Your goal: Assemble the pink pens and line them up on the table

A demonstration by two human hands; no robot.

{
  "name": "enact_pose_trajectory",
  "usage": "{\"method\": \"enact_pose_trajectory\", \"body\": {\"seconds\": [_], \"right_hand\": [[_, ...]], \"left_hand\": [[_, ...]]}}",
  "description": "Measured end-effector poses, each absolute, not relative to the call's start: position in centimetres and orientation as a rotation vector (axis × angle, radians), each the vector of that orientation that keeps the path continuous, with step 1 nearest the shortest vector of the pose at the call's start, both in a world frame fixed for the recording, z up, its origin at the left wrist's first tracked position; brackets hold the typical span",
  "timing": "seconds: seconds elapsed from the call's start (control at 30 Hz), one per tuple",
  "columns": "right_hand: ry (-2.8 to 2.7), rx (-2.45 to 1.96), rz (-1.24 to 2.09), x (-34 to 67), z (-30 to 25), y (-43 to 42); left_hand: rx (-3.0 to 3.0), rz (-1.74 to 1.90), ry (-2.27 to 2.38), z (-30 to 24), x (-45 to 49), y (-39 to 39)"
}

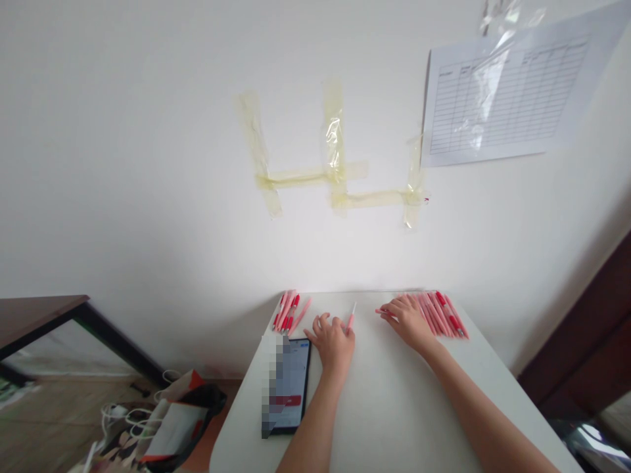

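Note:
On the white table, my left hand (332,343) pinches a pink pen part (351,320) between thumb and forefinger. A thin whitish refill (354,307) sticks up out of it, and the hand's other fingers are bent over the tabletop. My right hand (408,320) has its fingertips closed on a short pink-red pen piece (380,311), whose far end is hidden by the fingers. Just right of that hand lies a row of several pink and red pens (441,314). A smaller bunch of pens (286,312) lies at the table's back left corner.
A phone (290,384) with a lit screen lies left of my left forearm. The table (389,407) meets a white wall bearing yellowed tape (334,144) and a printed sheet (507,92). Bags and cables (167,420) sit on the floor at left, near a dark-framed table (44,315).

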State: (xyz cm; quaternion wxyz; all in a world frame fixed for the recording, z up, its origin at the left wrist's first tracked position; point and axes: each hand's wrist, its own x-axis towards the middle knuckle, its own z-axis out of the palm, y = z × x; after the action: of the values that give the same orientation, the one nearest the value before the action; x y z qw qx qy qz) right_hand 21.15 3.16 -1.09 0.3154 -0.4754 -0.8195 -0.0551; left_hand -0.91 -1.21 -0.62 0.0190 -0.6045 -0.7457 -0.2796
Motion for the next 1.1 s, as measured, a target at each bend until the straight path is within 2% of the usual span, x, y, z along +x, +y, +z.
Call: {"method": "enact_pose_trajectory", "body": {"seconds": [1.1], "right_hand": [[-2.17,-1.251,-0.087,21.22,-0.85,2.95]], "left_hand": [[-1.848,-0.799,-2.308,0.02,-0.62,-1.55]]}}
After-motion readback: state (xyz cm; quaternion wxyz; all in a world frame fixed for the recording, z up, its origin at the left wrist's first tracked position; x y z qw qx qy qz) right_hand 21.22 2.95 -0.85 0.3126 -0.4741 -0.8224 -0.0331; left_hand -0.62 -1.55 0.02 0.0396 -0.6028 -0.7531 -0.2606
